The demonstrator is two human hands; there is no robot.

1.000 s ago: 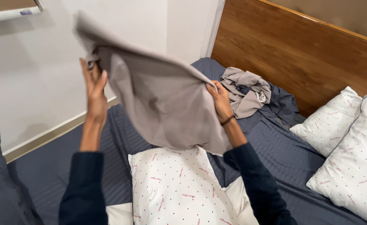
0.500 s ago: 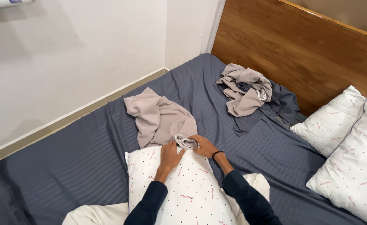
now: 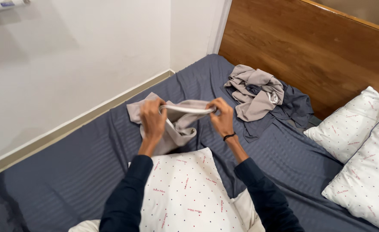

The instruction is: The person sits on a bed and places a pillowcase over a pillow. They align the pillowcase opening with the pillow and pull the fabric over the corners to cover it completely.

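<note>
Taupe fabric pillowcase (image 3: 178, 129) hangs stretched between two hands above the near edge of a white pillow with small red and dark dots (image 3: 185, 193), its pale hemmed opening pulled taut into a band. The left hand (image 3: 153, 120) is clenched around one end of that hem, fingers curled over the cloth; the right hand (image 3: 221, 118), a dark band at its wrist, pinches the other end closed between thumb and fingers. Both arms wear dark navy sleeves (image 3: 264, 199). The rest of the pillowcase droops in folds just beyond the dotted pillow, over a dark blue striped bedsheet (image 3: 69, 172). Further from the pillow, toward the wooden headboard (image 3: 318, 51), lies a crumpled heap of grey and dark blue cloth (image 3: 258, 92). To the pillow's right, two more white dotted pillows (image 3: 361, 150) lean together near the headboard.
</note>
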